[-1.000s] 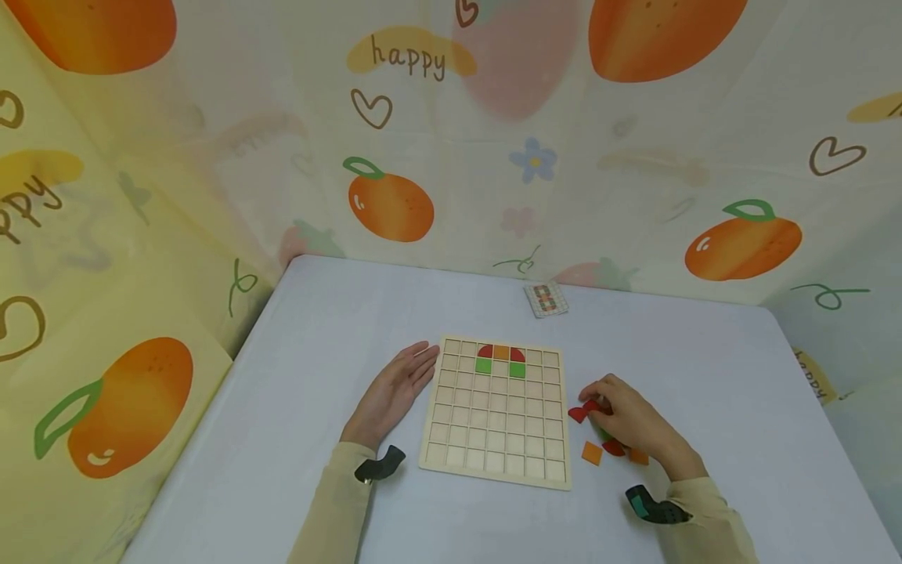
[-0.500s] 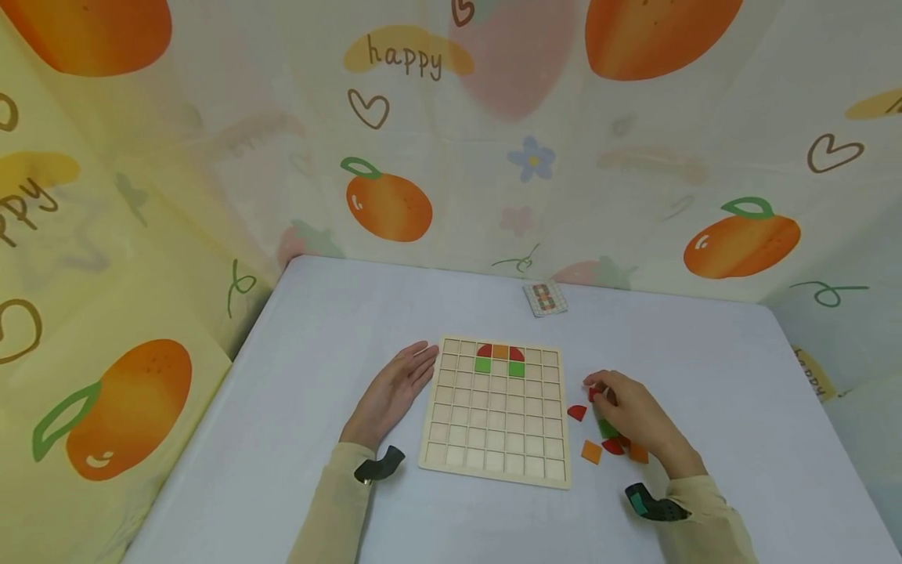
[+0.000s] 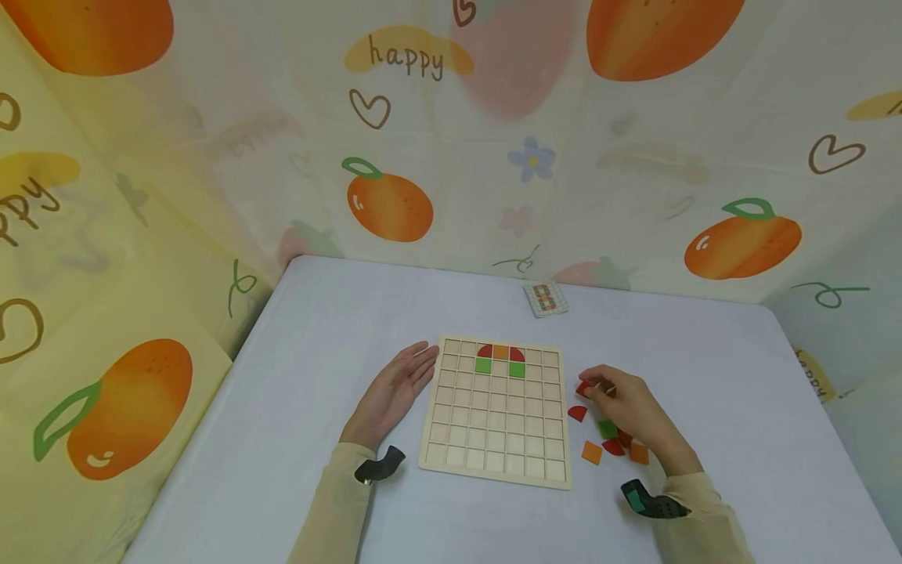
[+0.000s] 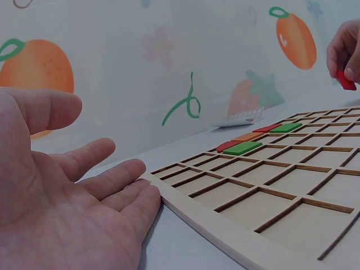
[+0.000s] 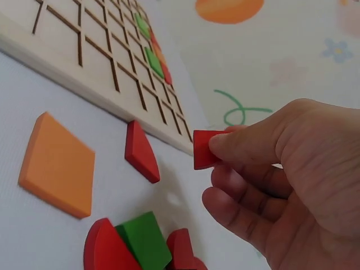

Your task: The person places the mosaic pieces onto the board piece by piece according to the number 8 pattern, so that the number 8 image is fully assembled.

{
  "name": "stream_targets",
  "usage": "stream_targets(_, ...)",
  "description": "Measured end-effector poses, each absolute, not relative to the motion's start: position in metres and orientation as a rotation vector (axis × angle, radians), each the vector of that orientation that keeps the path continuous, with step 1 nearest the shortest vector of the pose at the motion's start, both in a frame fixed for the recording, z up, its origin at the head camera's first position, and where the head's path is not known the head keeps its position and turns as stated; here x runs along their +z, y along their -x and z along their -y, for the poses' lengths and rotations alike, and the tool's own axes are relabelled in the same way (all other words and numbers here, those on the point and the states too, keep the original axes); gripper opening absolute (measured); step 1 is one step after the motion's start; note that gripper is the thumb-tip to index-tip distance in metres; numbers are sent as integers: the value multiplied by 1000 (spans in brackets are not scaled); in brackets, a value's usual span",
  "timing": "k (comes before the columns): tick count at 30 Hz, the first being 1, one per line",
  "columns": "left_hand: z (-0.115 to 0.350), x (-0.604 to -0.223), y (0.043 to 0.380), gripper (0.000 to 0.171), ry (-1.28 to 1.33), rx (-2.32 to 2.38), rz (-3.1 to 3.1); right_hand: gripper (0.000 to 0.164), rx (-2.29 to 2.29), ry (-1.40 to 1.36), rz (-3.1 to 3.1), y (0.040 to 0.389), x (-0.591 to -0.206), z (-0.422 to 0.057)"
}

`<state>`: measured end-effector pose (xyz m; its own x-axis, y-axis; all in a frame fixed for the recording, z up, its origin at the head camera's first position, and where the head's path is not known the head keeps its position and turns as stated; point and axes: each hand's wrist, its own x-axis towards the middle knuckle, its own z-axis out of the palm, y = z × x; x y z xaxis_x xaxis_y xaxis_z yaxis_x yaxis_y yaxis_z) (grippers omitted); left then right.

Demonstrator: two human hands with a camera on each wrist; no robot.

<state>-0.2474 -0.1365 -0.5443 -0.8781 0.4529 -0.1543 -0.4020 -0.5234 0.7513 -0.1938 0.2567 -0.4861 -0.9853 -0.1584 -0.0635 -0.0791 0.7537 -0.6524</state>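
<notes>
A pale wooden grid board (image 3: pixel 496 415) lies on the table. Near its far edge, an orange square (image 3: pixel 501 352) sits between two red quarter-circle tiles, with a green square (image 3: pixel 483 365) under each red one. My left hand (image 3: pixel 395 392) rests palm-up beside the left edge, its fingers extended and fingertips at the frame. Thumb and fingers of my right hand (image 3: pixel 627 403) pinch a red tile (image 5: pixel 205 149) above the table, right of the board; the fingers cover part of its outline. Just below it lies a loose red quarter-circle tile (image 3: pixel 578 413).
A small pile of tiles, with a green square (image 3: pixel 608 429) and a red piece (image 3: pixel 613 447), lies under the right wrist. An orange square (image 3: pixel 592 452) lies nearer the board. Patterned cards (image 3: pixel 546 299) are stacked at the back, before a fruit-print cloth (image 3: pixel 451 196).
My right hand has lifted a red tile off the loose tiles and shifted slightly away from me, uncovering more of the pile. The left hand stays where it was.
</notes>
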Motion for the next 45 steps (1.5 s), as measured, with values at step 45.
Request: stream_targets(45,137,-543,247,56,-90,2369,-1172,19,-1352,213,-2650,226,-486,-206)
